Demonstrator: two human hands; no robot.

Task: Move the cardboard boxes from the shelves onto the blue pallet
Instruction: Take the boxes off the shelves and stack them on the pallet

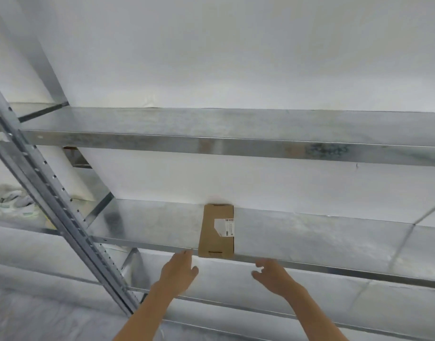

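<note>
A flat brown cardboard box (211,232) with a white label lies on the middle metal shelf (310,237), reaching from the wall to the shelf's front edge. My left hand (180,269) is raised just below and left of the box, fingers straight, its tips at the shelf's front lip. My right hand (273,274) hovers just below and right of the box, fingers loosely spread, holding nothing. Neither hand touches the box. The blue pallet is out of view.
A bare upper shelf (211,129) runs above. A slotted steel upright (63,212) slants down the left side. Lower shelves show beneath my arms. Pale bundled items (12,198) lie on a shelf at far left. A white wall stands behind.
</note>
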